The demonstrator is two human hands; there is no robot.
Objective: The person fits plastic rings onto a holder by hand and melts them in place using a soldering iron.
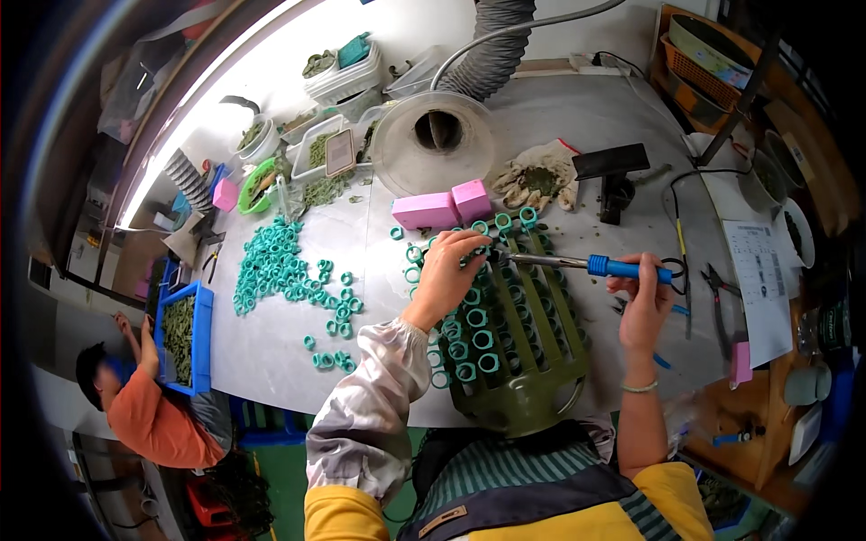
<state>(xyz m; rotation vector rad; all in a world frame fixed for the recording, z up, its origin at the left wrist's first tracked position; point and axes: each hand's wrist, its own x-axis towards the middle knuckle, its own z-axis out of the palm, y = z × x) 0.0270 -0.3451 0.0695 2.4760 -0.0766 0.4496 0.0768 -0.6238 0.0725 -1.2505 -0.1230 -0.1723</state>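
Note:
My right hand (642, 302) is closed around the blue handle of a soldering iron (603, 266), its metal shaft pointing left. The iron's tip end comes close to the fingers of my left hand (442, 275), which are bent together over the teal rings. What those fingers hold, if anything, is hidden. Beneath both hands lies an olive-green slatted piece (514, 401), with several teal rings (488, 362) in rows along its left side and more showing between its slats. A heap of loose teal rings (266, 266) spreads over the table to the left.
Pink blocks (424, 212) stand behind the slatted piece, near a clear funnel hood (397, 149) on a grey duct (501, 45). A black stand (613, 167) and pliers (717, 302) are at right. Another person (162, 410) sits at left beside a blue crate (206, 338).

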